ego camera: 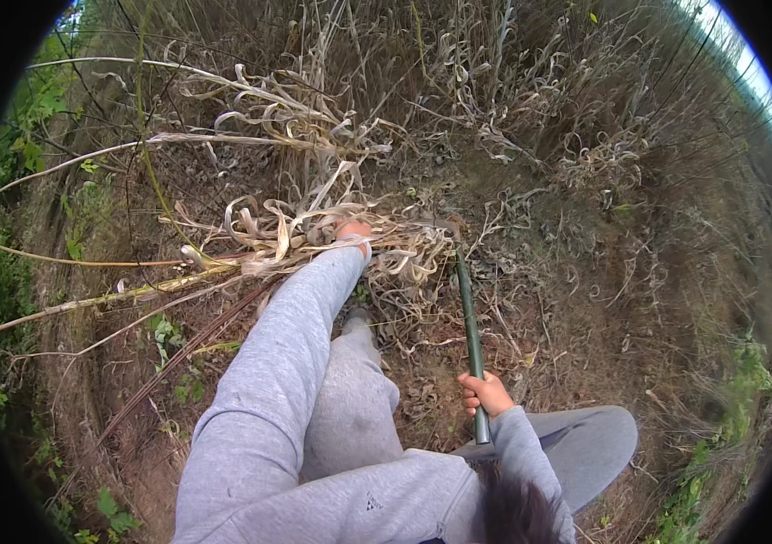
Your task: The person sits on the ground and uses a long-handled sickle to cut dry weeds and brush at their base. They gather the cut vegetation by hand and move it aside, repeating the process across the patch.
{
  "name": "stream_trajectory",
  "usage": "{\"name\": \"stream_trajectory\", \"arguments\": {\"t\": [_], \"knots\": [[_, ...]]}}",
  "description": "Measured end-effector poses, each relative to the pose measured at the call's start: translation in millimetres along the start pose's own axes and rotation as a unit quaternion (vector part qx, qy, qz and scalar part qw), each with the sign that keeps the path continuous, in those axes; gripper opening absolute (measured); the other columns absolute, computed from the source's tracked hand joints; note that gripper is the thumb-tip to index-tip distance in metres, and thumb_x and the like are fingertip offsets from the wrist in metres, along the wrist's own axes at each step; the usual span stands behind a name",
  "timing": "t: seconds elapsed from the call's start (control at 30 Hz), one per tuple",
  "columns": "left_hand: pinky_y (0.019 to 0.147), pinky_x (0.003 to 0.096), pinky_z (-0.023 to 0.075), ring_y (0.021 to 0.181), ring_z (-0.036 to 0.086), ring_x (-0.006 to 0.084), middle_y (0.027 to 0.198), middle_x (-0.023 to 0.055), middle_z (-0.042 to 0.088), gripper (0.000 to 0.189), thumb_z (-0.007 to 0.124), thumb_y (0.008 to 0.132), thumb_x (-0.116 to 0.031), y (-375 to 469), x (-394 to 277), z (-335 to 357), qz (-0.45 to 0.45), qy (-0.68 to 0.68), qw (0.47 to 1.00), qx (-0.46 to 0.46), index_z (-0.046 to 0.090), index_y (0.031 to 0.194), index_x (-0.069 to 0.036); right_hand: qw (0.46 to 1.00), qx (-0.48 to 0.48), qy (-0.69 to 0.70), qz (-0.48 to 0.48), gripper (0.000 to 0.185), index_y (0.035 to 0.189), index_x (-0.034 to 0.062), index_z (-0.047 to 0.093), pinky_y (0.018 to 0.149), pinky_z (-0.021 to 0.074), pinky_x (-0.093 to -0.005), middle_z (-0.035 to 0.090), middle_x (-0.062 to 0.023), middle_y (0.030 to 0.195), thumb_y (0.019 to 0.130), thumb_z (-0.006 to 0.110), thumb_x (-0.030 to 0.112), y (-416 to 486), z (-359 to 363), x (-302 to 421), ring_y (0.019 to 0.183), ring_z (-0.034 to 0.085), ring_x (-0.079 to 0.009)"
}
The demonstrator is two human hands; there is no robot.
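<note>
My left hand point(353, 228) is closed around a bundle of dry, curled-leaf stalks point(277, 238), its fingers mostly hidden among the leaves. The stalks lie sideways, their long bare ends pointing left. Lower right, my right hand point(485, 394) grips the dark green handle point(469, 319) of a long-handled tool near its butt end. The handle points away from me, up to a brownish metal head point(452, 228) at the right end of the bundle. That head is partly covered by dry leaves, so its full shape cannot be told.
My bent leg point(352, 408) in grey trousers is beneath my left arm. More dry standing plants point(467, 75) rise ahead. Thin vines and bare stems point(86, 156) cross the left side. Green leafy plants point(8, 272) line the far left, and others point(688, 489) grow low at the right.
</note>
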State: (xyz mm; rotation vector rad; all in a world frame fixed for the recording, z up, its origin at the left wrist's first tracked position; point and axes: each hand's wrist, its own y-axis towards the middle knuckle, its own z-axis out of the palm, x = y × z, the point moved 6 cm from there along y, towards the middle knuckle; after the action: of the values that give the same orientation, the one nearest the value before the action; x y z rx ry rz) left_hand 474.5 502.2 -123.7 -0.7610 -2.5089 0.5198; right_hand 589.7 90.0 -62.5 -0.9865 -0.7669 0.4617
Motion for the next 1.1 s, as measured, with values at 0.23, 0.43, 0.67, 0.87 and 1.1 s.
{"name": "stream_trajectory", "arguments": {"t": [0.23, 0.43, 0.67, 0.87, 1.1], "knots": [[0.073, 0.0381, 0.0517, 0.094, 0.065, 0.0235, 0.104, 0.0109, 0.067, 0.029, 0.05, 0.092, -0.025, 5, 7, 0, -0.049, -0.023, 0.995, -0.084, 0.066, 0.107, -0.008, 0.988, -0.078, -0.128, 0.026, 0.013, 0.085, 0.009, 0.048, 0.037, 0.0382, -0.029, 0.044, 0.0013, 0.058, 0.088, 0.06, 0.014, -29, -29, -14, 0.041, 0.04, -0.0095], [0.076, 0.0347, 0.0507, 0.097, 0.064, 0.0225, 0.103, 0.0053, 0.068, 0.023, 0.051, 0.09, -0.018, 10, 6, 5, -0.001, 0.017, 0.999, -0.037, 0.07, 0.1, -0.013, 0.968, -0.121, -0.22, 0.001, 0.019, 0.079, 0.0078, 0.044, 0.034, 0.0367, -0.0288, 0.045, -0.0014, 0.058, 0.087, 0.061, 0.011, -37, -18, -12, 0.04, 0.042, -0.01], [0.073, 0.0375, 0.0515, 0.096, 0.065, 0.0235, 0.106, 0.0086, 0.068, 0.024, 0.05, 0.089, -0.015, 18, 18, 18, 0.022, 0.048, 0.997, -0.048, 0.07, 0.103, -0.011, 0.989, -0.098, -0.103, -0.035, 0.017, 0.082, 0.0064, 0.047, 0.034, 0.0352, -0.0282, 0.044, -0.0011, 0.055, 0.087, 0.063, 0.012, -92, -18, -60, 0.038, 0.041, -0.0104], [0.074, 0.0354, 0.0522, 0.099, 0.064, 0.0221, 0.107, 0.0062, 0.068, 0.024, 0.05, 0.09, -0.014, 23, 11, 25, 0.056, 0.077, 0.995, -0.04, 0.071, 0.101, -0.013, 0.97, -0.077, -0.231, 0.008, 0.021, 0.075, 0.0067, 0.046, 0.035, 0.0375, -0.0285, 0.044, -0.0002, 0.055, 0.088, 0.061, 0.014, -56, -4, 17, 0.039, 0.041, -0.0099], [0.078, 0.0369, 0.0522, 0.1, 0.065, 0.0233, 0.109, 0.0068, 0.068, 0.023, 0.052, 0.089, -0.018, 17, 32, 17, 0.02, -0.028, 0.999, 0.027, 0.073, 0.098, -0.012, 0.965, -0.174, -0.189, -0.047, 0.02, 0.079, 0.0053, 0.054, 0.041, 0.0351, -0.0243, 0.052, 0.0014, 0.059, 0.079, 0.072, 0.014, -142, -7, -50, 0.044, 0.045, -0.0084]]}}
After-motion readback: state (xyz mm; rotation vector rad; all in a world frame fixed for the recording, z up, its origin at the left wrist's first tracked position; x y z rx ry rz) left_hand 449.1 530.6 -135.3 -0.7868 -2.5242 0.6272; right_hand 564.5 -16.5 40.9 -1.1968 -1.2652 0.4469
